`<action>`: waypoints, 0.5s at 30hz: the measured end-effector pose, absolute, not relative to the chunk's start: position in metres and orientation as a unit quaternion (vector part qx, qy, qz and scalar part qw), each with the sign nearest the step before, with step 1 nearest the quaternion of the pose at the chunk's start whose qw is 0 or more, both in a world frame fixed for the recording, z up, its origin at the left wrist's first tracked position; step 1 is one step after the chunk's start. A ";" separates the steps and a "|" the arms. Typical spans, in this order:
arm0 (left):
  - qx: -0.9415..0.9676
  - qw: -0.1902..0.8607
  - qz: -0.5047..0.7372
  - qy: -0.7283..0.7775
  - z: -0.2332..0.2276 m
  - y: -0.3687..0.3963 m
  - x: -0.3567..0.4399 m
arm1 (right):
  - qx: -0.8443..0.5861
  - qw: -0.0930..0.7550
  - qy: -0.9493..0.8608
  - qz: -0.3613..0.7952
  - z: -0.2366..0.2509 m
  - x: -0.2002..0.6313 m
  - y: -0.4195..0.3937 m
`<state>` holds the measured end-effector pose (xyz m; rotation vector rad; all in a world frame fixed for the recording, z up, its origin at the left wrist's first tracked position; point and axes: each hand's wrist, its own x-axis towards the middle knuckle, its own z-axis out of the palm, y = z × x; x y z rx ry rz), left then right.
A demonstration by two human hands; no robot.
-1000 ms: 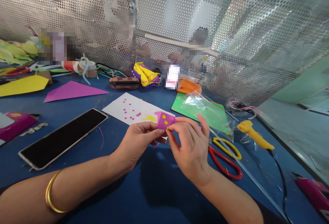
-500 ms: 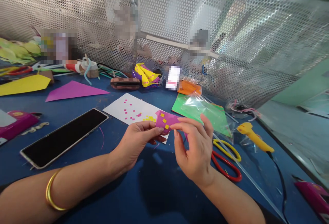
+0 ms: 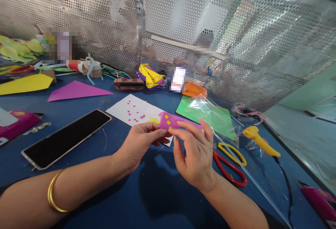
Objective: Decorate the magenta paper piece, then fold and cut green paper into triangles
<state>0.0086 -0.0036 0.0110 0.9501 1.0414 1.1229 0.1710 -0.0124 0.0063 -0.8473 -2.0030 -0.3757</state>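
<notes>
Pinching pink paper piece (image 3: pixel 170 121), left hand (image 3: pixel 141 145) closed, right hand (image 3: pixel 195 153) fingertips gripping it

Much of the pink folded paper (image 3: pixel 170 121) sits behind the fingers of the right hand (image 3: pixel 195 157) and the left hand (image 3: pixel 140 145), so its full shape cannot be told. The pink box (image 3: pixel 14 124) runs off the left edge, and another pink object (image 3: pixel 319 197) is cut by the right edge. Blurred patches cover things along the mesh screen (image 3: pixel 236 47); figures behind it are too veiled to make out. The scissors (image 3: pixel 229 162) blades hide under the right hand.
</notes>
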 end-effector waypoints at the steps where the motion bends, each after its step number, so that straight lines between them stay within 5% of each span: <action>1: 0.414 0.620 0.488 0.453 0.011 -0.004 0.009 | -0.343 0.455 -0.809 -0.144 0.006 0.171 -0.013; 15: 0.421 0.619 0.486 0.451 0.010 -0.005 0.008 | -0.358 0.456 -0.801 -0.147 0.007 0.172 -0.012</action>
